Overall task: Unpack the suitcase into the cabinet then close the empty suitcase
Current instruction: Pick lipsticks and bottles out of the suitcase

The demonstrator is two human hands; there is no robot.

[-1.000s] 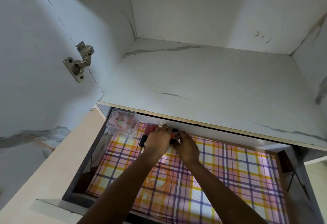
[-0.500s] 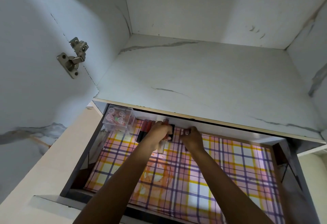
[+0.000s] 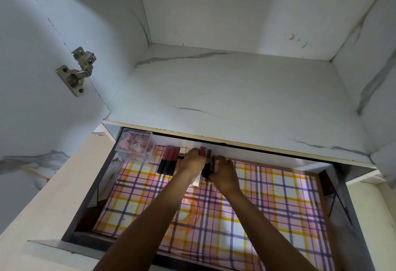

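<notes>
Together, the left hand (image 3: 192,162) and right hand (image 3: 224,171) clasp small red-and-dark tubes (image 3: 206,161) at the drawer's (image 3: 90,195) back, beside a clear box (image 3: 135,145).

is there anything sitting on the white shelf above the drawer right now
No, the white shelf shows only bare marbled surface; the clear box and red tubes sit lower, in the drawer.

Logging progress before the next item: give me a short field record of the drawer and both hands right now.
drawer: open, plaid liner mostly bare
back left corner: clear box of small round items
beside box: red and black tubes lying side by side
left hand: on small dark items at the drawer's back
right hand: on the same items
shelf above: nothing on it
suitcase: not in view
</notes>
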